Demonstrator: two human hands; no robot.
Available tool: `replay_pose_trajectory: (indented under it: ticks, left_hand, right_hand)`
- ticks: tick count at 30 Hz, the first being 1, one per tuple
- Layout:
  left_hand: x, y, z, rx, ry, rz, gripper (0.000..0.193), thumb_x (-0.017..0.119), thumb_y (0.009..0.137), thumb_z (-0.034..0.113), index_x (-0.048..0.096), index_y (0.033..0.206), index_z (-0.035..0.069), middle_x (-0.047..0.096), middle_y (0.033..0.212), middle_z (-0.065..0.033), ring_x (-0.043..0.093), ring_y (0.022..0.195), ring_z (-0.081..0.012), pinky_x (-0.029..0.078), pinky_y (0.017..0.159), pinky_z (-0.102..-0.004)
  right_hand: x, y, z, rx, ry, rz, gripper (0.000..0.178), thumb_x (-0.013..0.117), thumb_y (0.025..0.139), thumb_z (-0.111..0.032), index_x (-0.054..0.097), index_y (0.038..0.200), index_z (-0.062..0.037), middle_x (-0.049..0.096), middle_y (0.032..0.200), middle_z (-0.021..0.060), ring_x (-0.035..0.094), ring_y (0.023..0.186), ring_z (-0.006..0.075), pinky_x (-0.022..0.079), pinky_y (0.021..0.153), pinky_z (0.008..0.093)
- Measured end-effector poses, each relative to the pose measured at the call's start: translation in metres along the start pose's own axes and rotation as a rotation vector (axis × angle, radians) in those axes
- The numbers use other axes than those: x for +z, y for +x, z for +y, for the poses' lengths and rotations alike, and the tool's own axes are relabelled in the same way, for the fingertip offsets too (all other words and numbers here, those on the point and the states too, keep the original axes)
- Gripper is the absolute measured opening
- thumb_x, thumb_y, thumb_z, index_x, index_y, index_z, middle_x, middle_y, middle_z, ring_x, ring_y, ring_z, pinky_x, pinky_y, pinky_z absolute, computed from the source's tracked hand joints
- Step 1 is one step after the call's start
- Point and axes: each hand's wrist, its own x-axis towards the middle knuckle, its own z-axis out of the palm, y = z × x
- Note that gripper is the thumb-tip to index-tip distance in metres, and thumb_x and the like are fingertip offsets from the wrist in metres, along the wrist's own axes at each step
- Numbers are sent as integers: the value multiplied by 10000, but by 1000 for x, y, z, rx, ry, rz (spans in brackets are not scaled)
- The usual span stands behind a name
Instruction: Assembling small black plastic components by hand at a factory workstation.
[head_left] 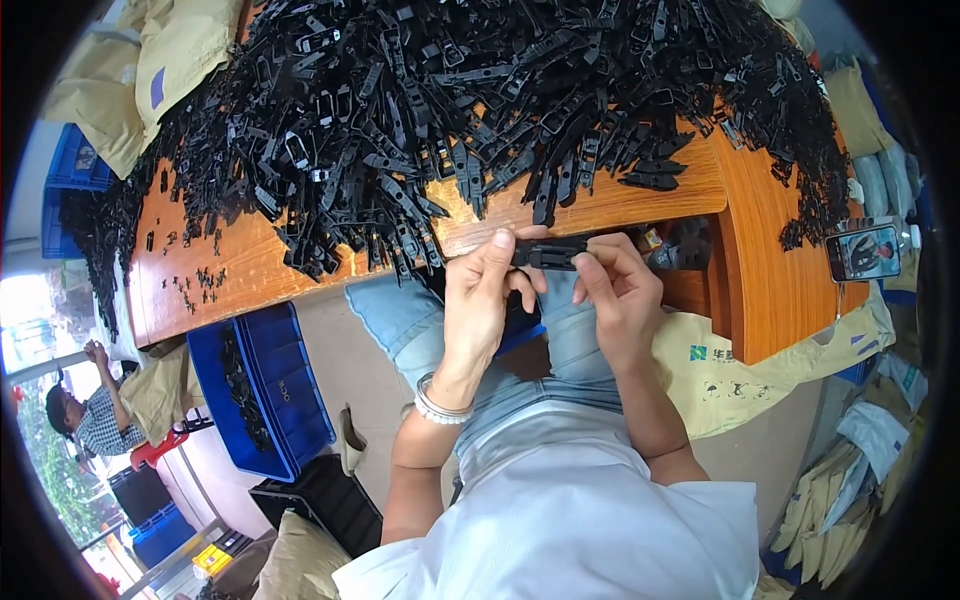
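Just off the table's near edge, a long black plastic clip-like part (548, 254) lies crosswise between my two hands. My left hand (483, 283) pinches its left end between thumb and fingers. At the other end, my right hand (618, 293) grips it with the thumb against the fingers. Beyond them a big heap of similar black plastic parts (420, 110) covers most of the wooden table (640, 215), some hanging over the near edge. Fine details of the held part are too dark to make out.
Small black pieces (205, 285) lie at the table's left. A blue crate (290, 390) with black parts stands below. A phone (864, 252) leans at the right edge, near a yellowish sack (700, 370). An open drawer (685, 290) is under the tabletop. Another person (100, 415) is far left.
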Motion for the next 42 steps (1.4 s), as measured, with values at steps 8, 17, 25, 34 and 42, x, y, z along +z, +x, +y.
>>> replay_pose_trajectory:
  ticks: [8,17,25,34,42]
  left_hand:
    - [3,-6,1,22,218,0,138,675,781,136,612,773,14,524,558,27,411,475,-11,309,432,-168]
    - [-5,-1,18,78,368,-161,155,596,829,121,591,722,9,508,555,12,442,502,-46,350,462,-201]
    - [-105,154,108,737,1048,588,213,602,805,153,654,910,-25,628,662,-62,519,500,-80,428,487,-227]
    - [-94,192,120,560,1084,746,298,700,700,274,679,767,-16,632,631,-124,589,577,-184,462,593,-279]
    - [-68,105,121,694,216,215,215,512,883,153,423,709,64,623,707,-127,569,573,-121,458,532,-218]
  right_hand:
    - [-9,0,13,-101,-98,-84,106,629,767,6,563,834,53,490,842,27,479,630,79,389,557,188]
    - [-1,3,-5,12,139,-145,186,558,834,-32,577,1003,44,569,864,55,546,669,93,401,544,195]
    - [-14,4,8,4,248,-12,227,533,872,-115,548,1045,32,619,828,99,596,654,136,406,488,195]
    - [-17,-4,14,98,195,-65,228,535,864,-86,537,1044,54,612,787,110,589,644,130,419,507,200]
    - [-15,7,15,116,210,-28,229,529,857,-74,531,1035,71,611,788,121,618,664,163,476,567,229]
